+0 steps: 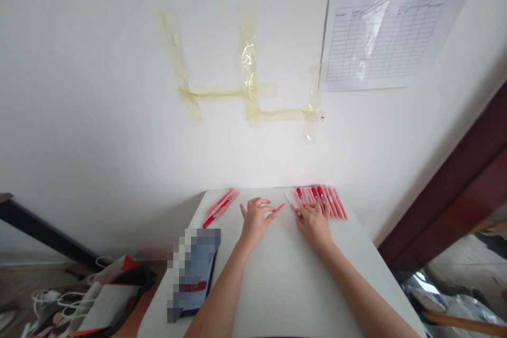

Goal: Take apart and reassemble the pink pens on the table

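My left hand (255, 220) sits mid-table with its fingers curled around a pink pen (278, 209), whose tip sticks out to the right. My right hand (315, 225) lies over the near ends of a row of several pink-and-red pens (328, 202), though I cannot tell if it grips one. A thin white strip (287, 198) lies between my hands. Further left, a small group of red pens (219, 207) lies at an angle on the white table (277, 296).
A tablet (194, 274) with a pixelated screen lies at the table's left front. A ruled paper sheet (386, 37) and yellowed tape (247, 63) are on the wall ahead. A dark red door frame (447, 195) stands right; bags (114, 296) sit on the floor left.
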`<action>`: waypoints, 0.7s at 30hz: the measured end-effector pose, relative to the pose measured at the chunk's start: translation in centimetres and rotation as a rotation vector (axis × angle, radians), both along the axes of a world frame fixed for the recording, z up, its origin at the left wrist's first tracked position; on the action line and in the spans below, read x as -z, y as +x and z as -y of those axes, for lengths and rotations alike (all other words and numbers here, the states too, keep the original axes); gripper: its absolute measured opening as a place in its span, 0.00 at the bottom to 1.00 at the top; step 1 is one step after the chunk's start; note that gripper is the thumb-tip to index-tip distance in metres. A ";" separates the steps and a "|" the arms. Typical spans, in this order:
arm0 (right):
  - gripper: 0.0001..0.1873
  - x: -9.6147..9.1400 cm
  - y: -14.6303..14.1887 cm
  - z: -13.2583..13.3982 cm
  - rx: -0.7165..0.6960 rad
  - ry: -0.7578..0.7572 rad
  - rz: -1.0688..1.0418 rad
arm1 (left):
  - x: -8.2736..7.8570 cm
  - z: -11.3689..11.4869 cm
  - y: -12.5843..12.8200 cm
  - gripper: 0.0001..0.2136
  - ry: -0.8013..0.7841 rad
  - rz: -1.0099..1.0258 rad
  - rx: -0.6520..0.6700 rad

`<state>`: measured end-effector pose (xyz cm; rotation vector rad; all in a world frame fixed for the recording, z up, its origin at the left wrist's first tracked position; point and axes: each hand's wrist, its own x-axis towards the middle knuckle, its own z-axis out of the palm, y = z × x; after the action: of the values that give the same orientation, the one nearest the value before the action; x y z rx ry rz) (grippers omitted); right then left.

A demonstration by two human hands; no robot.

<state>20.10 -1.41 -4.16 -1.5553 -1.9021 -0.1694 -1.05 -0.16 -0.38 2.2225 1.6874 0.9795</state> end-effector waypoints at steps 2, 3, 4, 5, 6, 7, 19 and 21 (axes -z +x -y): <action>0.11 0.0 -0.1 0.0 0.009 0.000 0.002 | 0.0 -0.1 -0.1 0.03 0.005 -0.013 -0.021; 0.11 0.0 -0.1 0.0 0.013 -0.001 0.006 | 0.0 -0.1 -0.2 0.04 0.005 -0.019 -0.030; 0.11 0.0 -0.1 0.0 0.016 0.000 0.011 | 0.0 -0.1 -0.2 0.04 0.003 -0.027 -0.036; 0.10 -0.1 -0.1 0.0 0.015 0.000 0.015 | 0.1 -0.1 -0.3 0.04 0.001 -0.035 -0.039; 0.10 -0.1 -0.2 0.0 0.013 0.002 0.017 | 0.1 -0.2 -0.3 0.05 0.000 -0.044 -0.040; 0.10 -0.1 -0.2 -0.1 0.010 0.004 0.015 | 0.1 -0.2 -0.4 0.05 0.001 -0.051 -0.041; 0.11 -0.8 1.2 -0.1 0.005 0.036 -0.138 | 0.0 -0.3 -0.7 0.06 -0.025 -0.051 -0.067; 0.13 -1.2 1.7 -0.1 0.016 0.038 -0.171 | 0.1 -0.4 -0.9 0.06 -0.011 -0.055 -0.082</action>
<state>21.77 -1.34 -2.97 -1.5099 -1.7446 -0.0755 -1.91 0.25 -0.46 2.2088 1.8158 0.9322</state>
